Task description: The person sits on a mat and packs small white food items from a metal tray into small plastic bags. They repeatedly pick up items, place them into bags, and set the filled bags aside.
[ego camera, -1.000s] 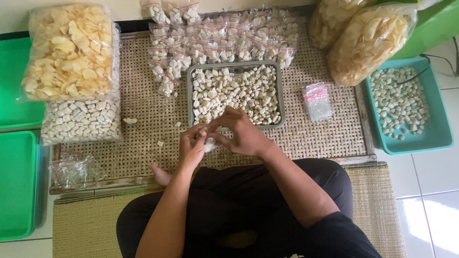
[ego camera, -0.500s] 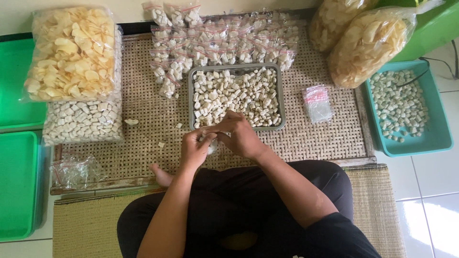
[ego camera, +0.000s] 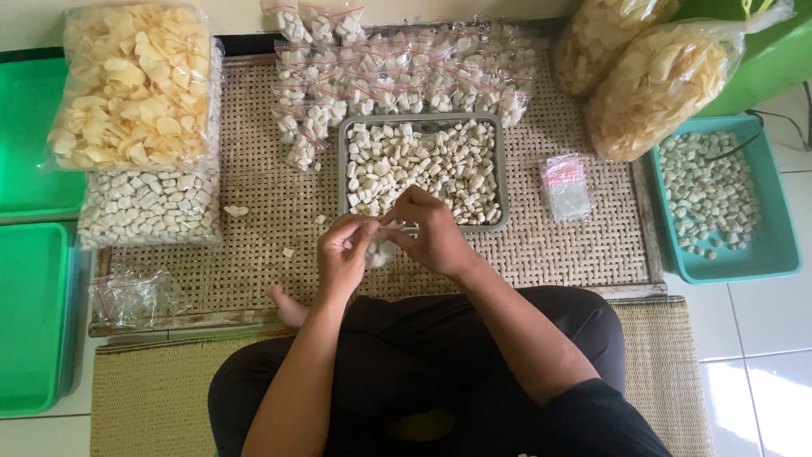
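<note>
Woven rattan mat [ego camera: 254, 254] over pale tiled floor [ego camera: 753, 355], green trays [ego camera: 30, 322] alongside

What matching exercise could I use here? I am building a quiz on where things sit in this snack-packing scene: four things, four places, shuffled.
Things:
1. grey metal tray
2. teal tray
3. heap of small filled bags
4. stack of empty small bags

Places:
A. on the tiled floor, right of the mat
B. at the mat's far edge
C. on the mat, right of the grey tray
D. just beyond both hands

Pairs: 1-D, 2-A, 3-B, 4-C
</note>
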